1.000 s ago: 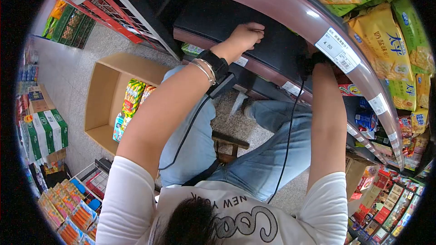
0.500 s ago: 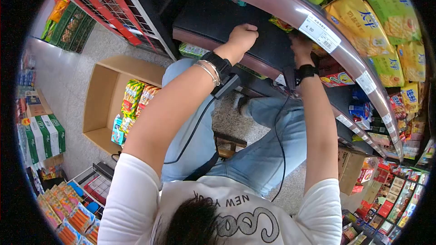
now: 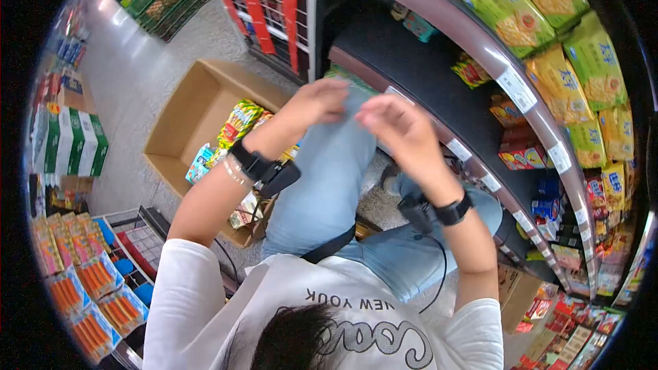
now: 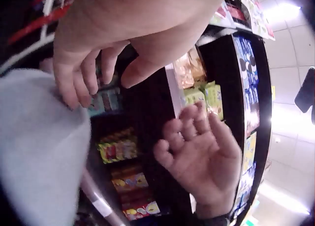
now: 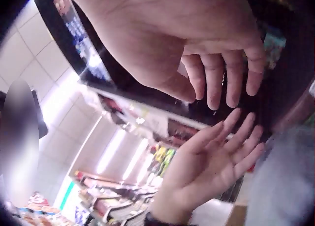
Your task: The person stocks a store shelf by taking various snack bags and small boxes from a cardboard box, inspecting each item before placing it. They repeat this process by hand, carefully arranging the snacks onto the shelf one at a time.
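Observation:
Over the raised knee in the head view, my left hand (image 3: 317,104) and right hand (image 3: 406,133) face each other a short way apart. Neither holds anything. In the left wrist view the right palm (image 4: 204,159) is turned up with its fingers loosely bent. The right wrist view shows the left palm (image 5: 199,169) with fingers spread. Left of the knee, a cardboard box (image 3: 179,113) on the floor contains several snack packs (image 3: 238,122). Ahead, the dark lower shelf (image 3: 404,62) bears a teal pack (image 3: 419,26) and a green-and-yellow pack (image 3: 470,70) toward its back.
Cracker bags (image 3: 504,14) fill the upper shelf, whose curved edge (image 3: 473,34) overhangs the lower one. A wire rack with red strips (image 3: 255,7) stands at the shelf's left end. Behind the box are a green crate (image 3: 171,0) and green-and-white cartons (image 3: 75,140). Cables hang from both wrists.
Both hands have come back from the lower shelf to above the knee, the right one out from under the upper shelf edge. The head view has swung, and the box appears farther right.

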Tool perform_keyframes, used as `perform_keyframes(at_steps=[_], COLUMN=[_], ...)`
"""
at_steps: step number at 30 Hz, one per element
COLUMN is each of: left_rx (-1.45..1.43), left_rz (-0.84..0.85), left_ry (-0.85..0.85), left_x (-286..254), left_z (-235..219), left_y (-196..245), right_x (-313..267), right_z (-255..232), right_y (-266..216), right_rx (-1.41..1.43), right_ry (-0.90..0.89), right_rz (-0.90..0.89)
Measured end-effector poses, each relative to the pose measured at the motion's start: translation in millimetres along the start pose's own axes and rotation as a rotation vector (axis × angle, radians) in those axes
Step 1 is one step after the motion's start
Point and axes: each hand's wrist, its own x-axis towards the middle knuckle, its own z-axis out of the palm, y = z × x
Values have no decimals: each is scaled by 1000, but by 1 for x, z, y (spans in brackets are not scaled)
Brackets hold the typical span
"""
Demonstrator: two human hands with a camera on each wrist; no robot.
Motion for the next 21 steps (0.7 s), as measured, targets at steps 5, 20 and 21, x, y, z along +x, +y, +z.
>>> perform_keyframes(at_steps=[5,20,21], left_rx=[89,-617,-666], left_rz=[7,-349,-394], left_ry=[186,1054,1048], left_x=[-75,-127,-124], left_z=[-95,-220,-224], left_y=[-63,-257,-264], right_x=[12,103,104], right_z=[98,282,275], right_y=[13,250,261], right_rx=[114,-191,-258], right_ry=[-236,-138,-153], right_rz=[-12,239,246])
